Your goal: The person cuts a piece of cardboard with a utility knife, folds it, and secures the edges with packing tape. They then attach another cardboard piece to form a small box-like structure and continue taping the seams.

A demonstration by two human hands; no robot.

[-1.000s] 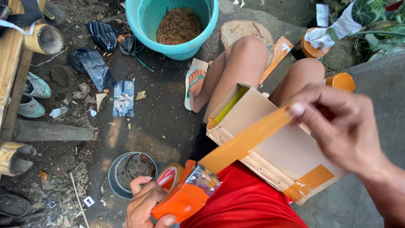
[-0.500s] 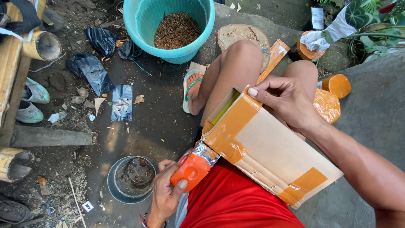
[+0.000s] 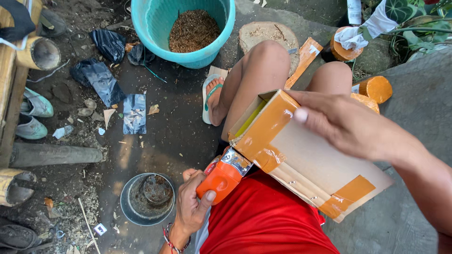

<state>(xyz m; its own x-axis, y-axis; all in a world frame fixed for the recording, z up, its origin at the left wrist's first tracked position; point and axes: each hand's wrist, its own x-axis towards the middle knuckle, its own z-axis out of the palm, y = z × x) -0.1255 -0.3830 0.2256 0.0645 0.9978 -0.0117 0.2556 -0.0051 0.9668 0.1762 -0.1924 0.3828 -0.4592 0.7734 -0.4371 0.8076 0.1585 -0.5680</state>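
The left hand (image 3: 193,207) is closed around an orange tape dispenser (image 3: 225,176), whose metal blade end is pressed against the lower left corner of a cardboard box (image 3: 308,162). The right hand (image 3: 348,124) is laid flat over the upper edge of the box, fingers extended and pressing down on a strip of brown tape (image 3: 266,131); nothing is gripped by it. The box is held between the two hands, resting tilted on the lap over red shorts (image 3: 263,221). It is flat and rectangular, of plain tan cardboard, with the wide brown strip wrapped around the end nearest the dispenser and a shorter taped patch (image 3: 346,195) at the corner below the right hand. A yellow-green lining is seen at its open edge. Beyond the left hand, a teal basin (image 3: 155,23) filled with brown material stands on the ground, and a round metal pot (image 3: 146,197) lies just beside the left hand.
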